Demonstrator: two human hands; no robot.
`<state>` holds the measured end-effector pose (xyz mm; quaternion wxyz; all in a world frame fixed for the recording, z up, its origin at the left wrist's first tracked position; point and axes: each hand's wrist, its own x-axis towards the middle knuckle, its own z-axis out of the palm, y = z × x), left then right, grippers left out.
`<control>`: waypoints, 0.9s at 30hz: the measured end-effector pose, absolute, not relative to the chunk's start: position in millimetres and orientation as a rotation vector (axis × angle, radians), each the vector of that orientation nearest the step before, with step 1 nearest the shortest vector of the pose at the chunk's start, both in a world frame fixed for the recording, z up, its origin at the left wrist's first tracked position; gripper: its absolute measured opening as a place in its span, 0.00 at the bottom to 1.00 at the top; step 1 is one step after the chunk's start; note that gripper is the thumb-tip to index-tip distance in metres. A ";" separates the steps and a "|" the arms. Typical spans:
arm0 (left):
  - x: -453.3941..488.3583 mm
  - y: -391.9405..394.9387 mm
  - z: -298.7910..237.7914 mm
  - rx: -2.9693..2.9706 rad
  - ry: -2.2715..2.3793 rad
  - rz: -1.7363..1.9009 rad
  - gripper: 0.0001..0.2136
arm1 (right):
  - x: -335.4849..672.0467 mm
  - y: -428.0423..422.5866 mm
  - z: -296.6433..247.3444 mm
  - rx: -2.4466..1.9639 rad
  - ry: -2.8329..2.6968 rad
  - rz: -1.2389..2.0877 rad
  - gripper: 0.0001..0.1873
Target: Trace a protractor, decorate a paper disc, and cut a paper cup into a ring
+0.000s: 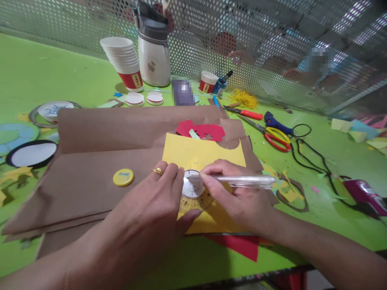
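Observation:
My right hand (pixel 238 197) grips a clear-barrelled pen (pixel 244 181), its tip over a white paper disc (pixel 193 188). A clear protractor (pixel 198 203) with a printed scale lies at the disc, on a yellow sheet (pixel 205 147) that has a curved piece cut from its upper right. My left hand (pixel 157 193), a gold ring on one finger, holds the protractor down, fingers together above and thumb below. Its left edge is hidden under those fingers. A yellow round lid (pixel 123 177) lies left of this hand on brown paper (pixel 87 169).
Behind are red paper cut-outs (pixel 201 129), stacked paper cups (pixel 125 62) and a white jug (pixel 154 56). Scissors (pixel 276 139), a blue glue gun (pixel 276 123) and a black cord (pixel 317 161) lie right. Tape rolls (pixel 32 154) sit left. A perforated screen (pixel 256 52) borders the green table.

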<state>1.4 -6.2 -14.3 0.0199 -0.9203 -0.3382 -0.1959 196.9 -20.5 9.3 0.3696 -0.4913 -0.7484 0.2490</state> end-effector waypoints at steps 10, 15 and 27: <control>2.4 -6.8 -4.1 -2.912 -1.090 -0.545 0.08 | 197.1 -20.4 10.2 -1.264 -1.927 0.643 0.05; 2.1 -7.9 -1.7 -2.914 -1.069 -0.492 0.10 | 197.1 -20.7 10.0 -1.251 -1.938 0.616 0.05; 4.3 -7.7 0.9 -2.878 -1.060 -0.458 0.11 | 199.0 -19.6 12.4 -1.256 -1.965 0.576 0.05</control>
